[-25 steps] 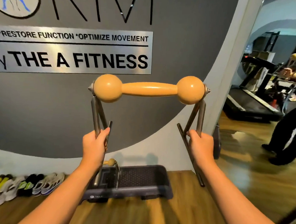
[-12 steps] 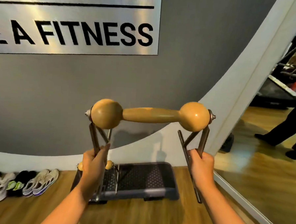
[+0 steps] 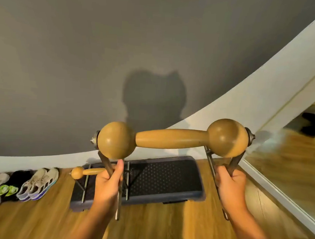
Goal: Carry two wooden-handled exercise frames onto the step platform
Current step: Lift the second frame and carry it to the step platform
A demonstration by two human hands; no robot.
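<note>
I hold an exercise frame (image 3: 170, 140) in the air, its wooden handle with two round knobs on top and grey metal legs below. My left hand (image 3: 107, 182) grips the left legs. My right hand (image 3: 229, 187) grips the right legs. Below and beyond it lies the dark step platform (image 3: 168, 176) against the wall. A second exercise frame (image 3: 86, 172) stands on the platform's left end, its wooden handle partly hidden behind my left hand.
Several pairs of shoes (image 3: 22, 183) line the wall to the left of the platform. A mirror (image 3: 287, 171) with a white frame runs along the right. The grey wall (image 3: 138, 54) is close ahead, over a wooden floor (image 3: 165, 225).
The held frame has come lower and closer to the platform. My view has dropped, so the wall sign is out of sight and the platform looks larger.
</note>
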